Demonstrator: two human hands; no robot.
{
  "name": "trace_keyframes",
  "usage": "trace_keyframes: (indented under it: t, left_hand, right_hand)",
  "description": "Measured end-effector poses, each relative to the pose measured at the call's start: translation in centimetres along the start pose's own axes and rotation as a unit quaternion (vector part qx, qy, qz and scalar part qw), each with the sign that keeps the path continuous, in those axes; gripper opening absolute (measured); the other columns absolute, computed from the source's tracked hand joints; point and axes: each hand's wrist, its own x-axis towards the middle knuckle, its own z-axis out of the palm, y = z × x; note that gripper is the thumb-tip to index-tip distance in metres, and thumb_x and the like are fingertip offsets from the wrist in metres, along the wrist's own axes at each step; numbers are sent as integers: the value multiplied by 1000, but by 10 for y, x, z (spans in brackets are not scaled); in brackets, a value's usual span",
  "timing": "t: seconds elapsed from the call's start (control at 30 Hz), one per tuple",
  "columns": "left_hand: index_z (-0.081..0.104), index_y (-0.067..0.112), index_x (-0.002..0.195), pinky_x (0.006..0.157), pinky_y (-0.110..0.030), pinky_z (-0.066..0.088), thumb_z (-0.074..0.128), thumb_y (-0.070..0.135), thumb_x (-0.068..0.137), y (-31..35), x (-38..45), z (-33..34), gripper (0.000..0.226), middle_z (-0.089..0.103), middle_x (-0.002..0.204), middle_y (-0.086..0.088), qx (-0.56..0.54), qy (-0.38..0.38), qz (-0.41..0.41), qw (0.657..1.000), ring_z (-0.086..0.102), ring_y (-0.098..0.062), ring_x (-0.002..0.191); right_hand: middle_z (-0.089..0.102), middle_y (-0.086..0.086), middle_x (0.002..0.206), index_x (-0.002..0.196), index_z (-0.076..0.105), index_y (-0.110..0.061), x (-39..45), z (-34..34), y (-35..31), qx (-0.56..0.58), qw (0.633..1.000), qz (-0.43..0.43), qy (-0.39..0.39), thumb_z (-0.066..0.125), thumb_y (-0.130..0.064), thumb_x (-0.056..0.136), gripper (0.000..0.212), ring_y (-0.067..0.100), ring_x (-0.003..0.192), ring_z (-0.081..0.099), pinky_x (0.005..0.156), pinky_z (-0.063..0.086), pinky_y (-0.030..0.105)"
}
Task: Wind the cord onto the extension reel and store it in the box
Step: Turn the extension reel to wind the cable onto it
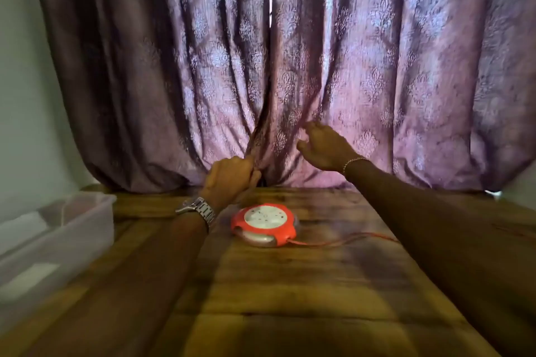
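Observation:
A round red extension reel [264, 224] with a white socket face lies flat on the wooden table [290, 298]. Its thin red cord [342, 240] trails off to the right and passes behind my right forearm. My left hand [230, 177], with a metal watch on the wrist, is beyond the reel at the table's far edge, fingers closed on a fold of the purple curtain [290, 66]. My right hand [323, 145], wearing a bracelet, is raised against the curtain with fingers apart and nothing in it. A clear plastic box [55, 238] stands at the left.
The purple patterned curtain hangs across the whole back and drapes onto the table's far edge. A pale wall [26, 95] is at the left, behind the box. The frame is blurred by motion.

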Motion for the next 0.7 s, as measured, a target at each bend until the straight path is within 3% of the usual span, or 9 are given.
trace_keyframes:
  t: [0.17, 0.3, 0.37, 0.47, 0.53, 0.63, 0.7]
  left_hand:
    - [67, 9, 103, 82, -44, 54, 43, 41, 98, 3, -27, 16, 40, 69, 108, -19, 17, -87, -54, 995, 68, -41, 98]
    - [70, 11, 99, 81, -38, 54, 46, 42, 96, -1, -50, 29, 40, 74, 106, -12, 67, -93, -124, 986, 71, -34, 97]
    - [71, 10, 100, 80, -35, 50, 43, 47, 96, -1, -58, 35, 46, 74, 108, -11, 79, -119, -158, 977, 70, -32, 100]
    - [71, 11, 101, 73, -35, 39, 38, 54, 95, -2, -66, 43, 54, 72, 112, -13, 52, -164, -199, 965, 67, -31, 103]
    - [70, 11, 95, 71, -33, 37, 36, 53, 97, 0, -69, 49, 54, 71, 110, -15, 11, -173, -205, 963, 65, -31, 99]
    - [70, 9, 104, 76, -35, 39, 35, 53, 99, 7, -68, 55, 56, 70, 116, -16, -39, -180, -236, 954, 64, -31, 104]
    - [70, 9, 109, 82, -37, 43, 36, 52, 99, 8, -66, 60, 55, 69, 119, -15, -70, -178, -264, 945, 64, -32, 107]
  right_hand:
    - [66, 24, 113, 117, 58, 1, -21, 32, -8, 47, 986, 34, -158, 52, -38, 95, 46, 38, 108, 60, 89, 48, 40]
    - [64, 21, 122, 120, 61, -2, -41, 53, -13, 62, 968, 61, -236, 54, -43, 94, 49, 36, 113, 58, 92, 47, 37]
    - [64, 18, 122, 115, 64, -3, -50, 63, -14, 63, 958, 74, -271, 54, -46, 93, 50, 32, 108, 59, 85, 49, 35]
    - [71, 12, 102, 87, 69, -12, -61, 79, -13, 125, 939, 115, -299, 55, -43, 93, 34, 22, 86, 65, 66, 48, 26]
    - [71, 8, 85, 76, 67, -14, -68, 89, -14, 236, 908, 177, -296, 60, -35, 92, 28, 16, 72, 66, 65, 55, 26]
    - [67, 10, 71, 73, 66, -7, -74, 97, -12, 386, 840, 266, -273, 67, -26, 90, 26, 20, 67, 64, 72, 59, 37]
    - [68, 11, 68, 65, 67, -5, -76, 100, -8, 425, 815, 291, -266, 71, -23, 87, 29, 17, 63, 62, 62, 56, 29]
